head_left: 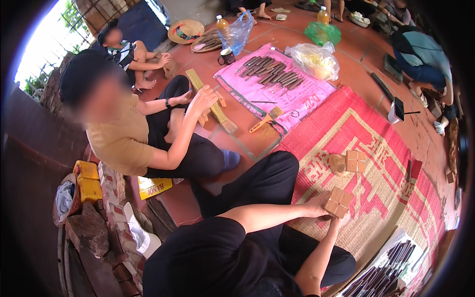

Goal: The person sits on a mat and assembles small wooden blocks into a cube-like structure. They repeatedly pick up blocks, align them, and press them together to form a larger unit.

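Over the red and tan woven mat [316, 171], I hold a small brown square block [338, 202] with pale lines crossing on its top. My left hand [315, 206] grips its left side, fingers closed and partly hidden by it. At its lower edge my right hand [340, 221] is closed on the same block; most of those fingers are hidden. A similar brown square block [356, 161] lies on the mat just beyond, touching or very close to a round tan object [338, 165] whose kind I cannot make out.
To my left a co-worker [118, 133] sits handling a long wooden piece [208, 101]. Ahead, dark sticks [271, 72] lie on a pink sheet [235, 74], with a brush [266, 120] at its edge. More dark sticks [396, 262] lie at lower right. A white cup [394, 115] stands beyond the mat.
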### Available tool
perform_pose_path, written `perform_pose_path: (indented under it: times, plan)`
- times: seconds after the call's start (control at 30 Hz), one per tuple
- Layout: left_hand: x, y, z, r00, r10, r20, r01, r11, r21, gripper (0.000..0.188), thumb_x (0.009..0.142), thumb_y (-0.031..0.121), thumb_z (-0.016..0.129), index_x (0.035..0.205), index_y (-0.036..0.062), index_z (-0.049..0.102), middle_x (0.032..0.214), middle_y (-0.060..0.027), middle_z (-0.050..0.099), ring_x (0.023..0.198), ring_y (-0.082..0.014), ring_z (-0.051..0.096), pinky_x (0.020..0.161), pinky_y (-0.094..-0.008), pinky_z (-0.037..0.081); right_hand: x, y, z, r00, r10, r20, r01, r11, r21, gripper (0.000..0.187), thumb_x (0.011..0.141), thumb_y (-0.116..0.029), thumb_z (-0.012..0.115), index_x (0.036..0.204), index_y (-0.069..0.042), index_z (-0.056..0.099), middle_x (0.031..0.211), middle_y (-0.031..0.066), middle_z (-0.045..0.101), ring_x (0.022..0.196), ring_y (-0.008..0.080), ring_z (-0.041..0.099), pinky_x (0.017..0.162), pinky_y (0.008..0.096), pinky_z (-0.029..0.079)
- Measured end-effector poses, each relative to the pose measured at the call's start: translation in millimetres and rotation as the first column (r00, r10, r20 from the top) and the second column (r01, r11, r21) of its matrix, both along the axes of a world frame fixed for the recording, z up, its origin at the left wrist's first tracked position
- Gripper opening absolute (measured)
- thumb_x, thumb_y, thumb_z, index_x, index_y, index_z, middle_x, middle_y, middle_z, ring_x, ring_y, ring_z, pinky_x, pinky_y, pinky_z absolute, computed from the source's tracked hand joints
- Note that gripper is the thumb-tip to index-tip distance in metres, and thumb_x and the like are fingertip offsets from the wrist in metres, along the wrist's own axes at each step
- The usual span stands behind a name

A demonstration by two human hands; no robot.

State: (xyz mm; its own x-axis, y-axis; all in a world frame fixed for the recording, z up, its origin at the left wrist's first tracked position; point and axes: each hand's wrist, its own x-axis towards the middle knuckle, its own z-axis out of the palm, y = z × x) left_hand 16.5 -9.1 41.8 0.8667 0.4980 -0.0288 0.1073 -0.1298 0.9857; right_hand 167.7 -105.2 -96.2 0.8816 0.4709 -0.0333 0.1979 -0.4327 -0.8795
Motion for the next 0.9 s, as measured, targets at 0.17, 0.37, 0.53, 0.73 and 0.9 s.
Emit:
perform_pose_path:
  times: [0.17, 0.37, 0.53, 0.73, 0.9]
  plan:
    - [1, 0, -3, 1.0, 0.012, 0.024, -0.01, 0.996, -0.084, 0.076, 0.071, 0.041, 0.071, 0.129, 0.0094, 0.034, 0.127, -0.0109, 0.039, 0.12, -0.0231, 0.036, 0.097, -0.0343, 0.034, -17, 7, 69, 0.976, 0.176, 0.128, -0.189, 0.977, 0.095, 0.019, 0.079, -0.022, 0.054, 0.083, -0.004, 0.06, 0.074, 0.0102, 0.062, 0.067, 0.0223, 0.061, 0.058, 0.0333, 0.047]
    - [1, 0, 0, 1.0, -0.007, 0.008, 0.007, 1.0, -0.028, 0.074, 0.071, 0.049, 0.066, 0.13, 0.015, 0.035, 0.125, -0.0145, 0.038, 0.117, -0.0323, 0.038, 0.096, -0.0394, 0.034, 6, 10, 22, 0.981, 0.177, 0.083, -0.182, 0.982, 0.056, 0.023, 0.079, -0.023, 0.054, 0.085, -0.003, 0.062, 0.077, 0.0118, 0.063, 0.069, 0.025, 0.062, 0.06, 0.0348, 0.048]
    - [-1, 2, -20, 0.998, 0.038, 0.051, -0.033, 0.994, -0.1, 0.075, 0.07, 0.044, 0.069, 0.129, 0.013, 0.035, 0.123, -0.0151, 0.041, 0.117, -0.0321, 0.039, 0.096, -0.0389, 0.034, 8, 10, 62, 0.973, 0.23, 0.005, -0.217, 0.924, -0.314, 0.031, 0.081, -0.031, 0.051, 0.095, -0.007, 0.063, 0.085, 0.0106, 0.065, 0.073, 0.024, 0.064, 0.06, 0.0338, 0.049]
    - [3, 0, 12, 0.998, 0.003, 0.066, 0.006, 0.991, -0.137, 0.073, 0.071, 0.043, 0.069, 0.127, 0.0086, 0.038, 0.123, -0.0155, 0.041, 0.118, -0.0313, 0.039, 0.097, -0.0383, 0.033, -3, 8, 62, 0.962, 0.162, 0.218, -0.15, 0.986, -0.071, 0.027, 0.082, -0.029, 0.049, 0.089, -0.006, 0.062, 0.076, 0.0093, 0.064, 0.066, 0.0234, 0.063, 0.056, 0.0347, 0.048]
    - [-2, 0, -4, 1.0, 0.017, 0.016, -0.016, 0.998, -0.065, 0.07, 0.071, 0.047, 0.066, 0.124, 0.0089, 0.042, 0.126, -0.0163, 0.038, 0.12, -0.0306, 0.035, 0.099, -0.0388, 0.031, 8, 10, 34, 0.989, 0.146, 0.01, -0.146, 0.989, 0.006, 0.03, 0.086, -0.029, 0.045, 0.091, -0.005, 0.063, 0.078, 0.0084, 0.065, 0.067, 0.0199, 0.063, 0.058, 0.0321, 0.049]
